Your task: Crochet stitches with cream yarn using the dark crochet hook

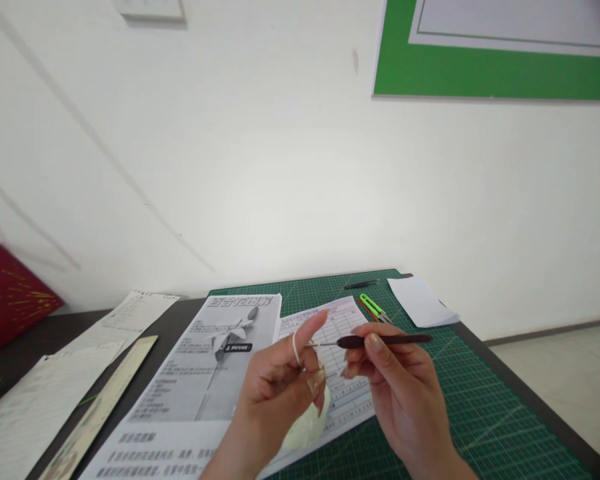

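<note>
A crochet hook [349,342] with a dark brown handle lies level in my right hand [407,390], pinched between thumb and fingers. Its thin metal shaft points left and reaches the fingers of my left hand [275,390]. White yarn [295,349] loops around my raised left index finger, while the thumb and other fingers pinch together on the yarn. Exactly where the hook's tip meets the yarn is hidden by the fingers. Behind and below the left hand shows a pale cream bundle [307,427], seemingly yarn, partly covered.
Under my hands are a printed sheet with a flower picture [180,373] and a ruled form [350,393], on a green cutting mat [485,407]. Green thread snips [374,307], a dark slim tool [361,285] and white paper [420,301] lie beyond. Handwritten sheets [80,380] are left.
</note>
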Demonstrator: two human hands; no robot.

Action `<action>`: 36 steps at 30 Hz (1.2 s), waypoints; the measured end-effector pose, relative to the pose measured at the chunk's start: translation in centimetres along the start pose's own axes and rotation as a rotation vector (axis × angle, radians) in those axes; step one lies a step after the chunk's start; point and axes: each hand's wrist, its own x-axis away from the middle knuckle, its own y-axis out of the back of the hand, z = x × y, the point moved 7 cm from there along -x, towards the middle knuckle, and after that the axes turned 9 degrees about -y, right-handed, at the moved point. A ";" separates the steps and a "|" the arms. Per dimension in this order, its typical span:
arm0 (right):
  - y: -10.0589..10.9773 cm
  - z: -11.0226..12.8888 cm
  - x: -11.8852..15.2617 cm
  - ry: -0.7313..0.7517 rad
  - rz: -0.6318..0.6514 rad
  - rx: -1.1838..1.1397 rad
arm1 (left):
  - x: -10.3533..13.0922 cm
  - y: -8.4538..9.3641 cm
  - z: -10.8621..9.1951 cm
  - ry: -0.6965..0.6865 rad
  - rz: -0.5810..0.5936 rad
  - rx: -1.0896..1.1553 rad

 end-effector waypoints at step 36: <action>-2.5 -1.0 0.7 -0.114 0.231 -0.214 | 0.2 -2.0 -1.0 0.241 0.107 0.528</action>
